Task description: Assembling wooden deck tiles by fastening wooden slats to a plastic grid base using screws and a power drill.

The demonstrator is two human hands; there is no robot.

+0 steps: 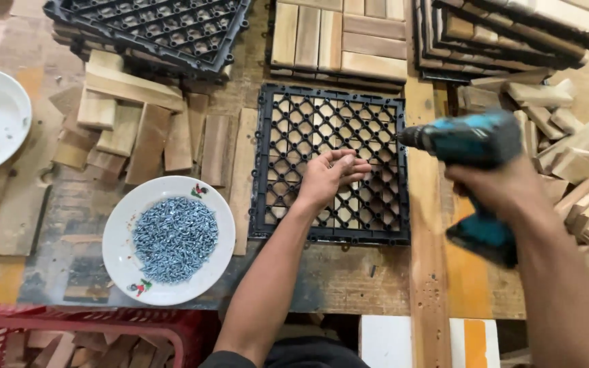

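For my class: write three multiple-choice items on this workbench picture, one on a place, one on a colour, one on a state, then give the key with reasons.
1. Where does the plate of screws stand?
A. left of the black plastic grid
B. on top of the grid
C. in the red crate

2. What colour is the body of the cordless drill?
A. yellow
B. teal blue
C. white

3. What is the left hand doing?
A. holding a plate
B. hanging off the bench
C. resting on the black plastic grid

Key: A, the plate sits on the bench beside the grid's left edge; B, the casing is teal; C, its fingers lie on the grid, while the right hand grips the drill.
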